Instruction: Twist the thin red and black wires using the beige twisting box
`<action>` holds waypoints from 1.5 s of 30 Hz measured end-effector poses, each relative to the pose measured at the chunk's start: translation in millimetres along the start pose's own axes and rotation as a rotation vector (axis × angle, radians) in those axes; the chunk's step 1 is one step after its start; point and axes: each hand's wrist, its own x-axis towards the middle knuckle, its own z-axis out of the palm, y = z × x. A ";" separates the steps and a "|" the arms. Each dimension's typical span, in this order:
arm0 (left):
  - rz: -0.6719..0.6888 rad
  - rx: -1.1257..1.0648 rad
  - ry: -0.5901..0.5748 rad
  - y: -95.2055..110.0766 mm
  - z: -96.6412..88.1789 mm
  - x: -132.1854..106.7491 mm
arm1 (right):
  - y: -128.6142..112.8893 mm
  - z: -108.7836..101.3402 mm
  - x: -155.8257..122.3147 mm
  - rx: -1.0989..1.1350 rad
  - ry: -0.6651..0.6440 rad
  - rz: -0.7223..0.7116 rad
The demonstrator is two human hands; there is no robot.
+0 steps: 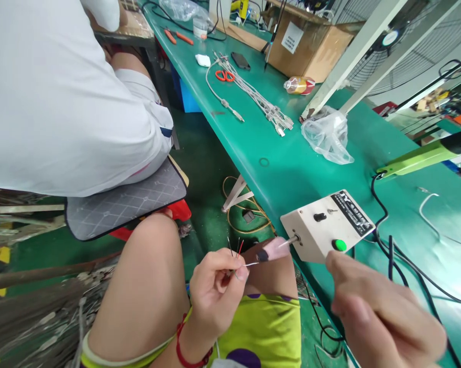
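Observation:
My left hand [218, 281] is closed in a pinch on several thin wires [240, 247], with red and dark ends sticking up. One silvery wire strand [250, 264] runs from my fingertips to the black tip of a pink-sleeved chuck [275, 249]. That chuck sits on the shaft of a white control box [305, 225] at the bench edge. My right hand [379, 306] holds nothing; its index finger is stretched toward the box's green button [339, 245], the tip at or just beside it. Whether it presses cannot be made out.
On the green bench [253, 133] lie a bundle of grey USB cables [263, 97], red-handled scissors [225, 76], a plastic bag [328, 134] and a bottle [299, 85]. A cardboard box [307, 46] stands behind. A person in a white shirt [61, 102] sits at left.

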 end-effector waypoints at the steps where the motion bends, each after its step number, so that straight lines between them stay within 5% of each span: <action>1: 0.005 -0.005 0.008 1.1 0.0 -0.1 | -4.2 5.2 -0.2 0.019 -0.058 -0.019; 3: 0.027 -0.012 0.021 3.6 0.3 -0.1 | -9.9 20.0 -0.5 0.104 -0.168 0.058; 7: 0.104 -0.008 -0.008 8.3 1.4 -1.0 | -8.0 51.0 -2.0 0.274 -0.273 0.510; 12: 0.206 0.053 -0.052 10.1 3.2 -5.1 | 2.0 57.3 -6.1 0.455 -0.151 0.803; 20: 0.215 0.145 -0.136 10.4 3.3 -5.4 | 3.0 52.9 -7.1 0.618 -0.103 0.848; 30: 0.077 0.004 -0.359 18.3 1.4 5.7 | 10.3 49.9 -7.2 0.637 -0.110 0.935; 35: 0.141 0.110 -0.245 15.6 -6.9 5.8 | 11.7 50.5 -8.4 0.701 -0.061 0.884; 40: 0.059 0.198 -0.071 8.2 -10.2 5.1 | 10.7 53.2 -9.8 0.692 -0.051 0.910; 45: 0.038 0.265 -0.028 3.4 -8.1 1.8 | 11.4 58.6 -10.3 0.692 -0.011 1.006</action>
